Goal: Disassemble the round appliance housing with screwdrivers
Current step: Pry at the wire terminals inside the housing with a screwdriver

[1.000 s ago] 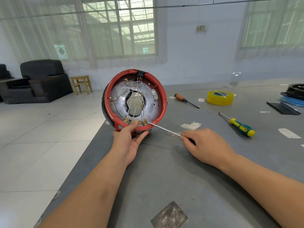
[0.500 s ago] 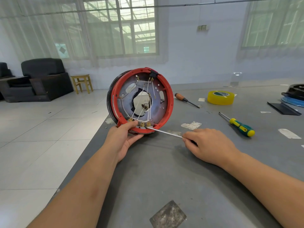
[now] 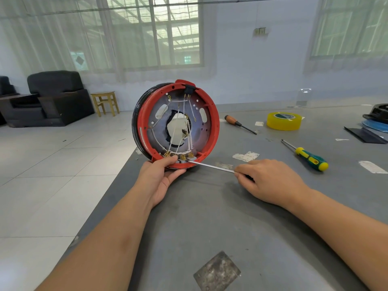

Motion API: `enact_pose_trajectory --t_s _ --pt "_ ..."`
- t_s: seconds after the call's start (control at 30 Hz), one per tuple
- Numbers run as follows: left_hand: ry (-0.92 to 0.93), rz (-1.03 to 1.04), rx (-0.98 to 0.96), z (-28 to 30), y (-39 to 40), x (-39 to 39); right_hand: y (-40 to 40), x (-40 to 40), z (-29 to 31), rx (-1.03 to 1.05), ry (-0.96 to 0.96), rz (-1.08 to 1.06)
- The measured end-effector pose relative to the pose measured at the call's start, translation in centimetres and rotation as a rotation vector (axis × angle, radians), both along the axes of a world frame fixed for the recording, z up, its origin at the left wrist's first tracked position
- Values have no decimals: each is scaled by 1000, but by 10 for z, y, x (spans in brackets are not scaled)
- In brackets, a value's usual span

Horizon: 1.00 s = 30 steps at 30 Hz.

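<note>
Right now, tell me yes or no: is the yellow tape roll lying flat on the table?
Yes, the yellow tape roll lies flat on the grey table, its open core facing up.

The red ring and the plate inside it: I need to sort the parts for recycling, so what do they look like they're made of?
The red ring looks like moulded plastic: even matte colour, with moulded ribs and tabs. The plate inside it seems to be sheet metal: dull grey-blue sheen, punched slots and small holes. The screwdriver shaft is bright, shiny metal, probably steel; the right hand hides its handle.
</note>
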<state>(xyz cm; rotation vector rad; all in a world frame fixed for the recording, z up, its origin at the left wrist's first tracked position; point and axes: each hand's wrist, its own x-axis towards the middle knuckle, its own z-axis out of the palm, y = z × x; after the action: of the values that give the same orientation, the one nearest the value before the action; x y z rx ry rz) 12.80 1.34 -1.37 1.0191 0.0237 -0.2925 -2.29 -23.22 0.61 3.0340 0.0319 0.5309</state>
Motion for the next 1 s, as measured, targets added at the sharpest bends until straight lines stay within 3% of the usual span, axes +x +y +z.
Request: enact_pose_trajectory --t_s 1.0 --pt "-54 24 80 -1 -4 2 3 3 0 27 57 11"
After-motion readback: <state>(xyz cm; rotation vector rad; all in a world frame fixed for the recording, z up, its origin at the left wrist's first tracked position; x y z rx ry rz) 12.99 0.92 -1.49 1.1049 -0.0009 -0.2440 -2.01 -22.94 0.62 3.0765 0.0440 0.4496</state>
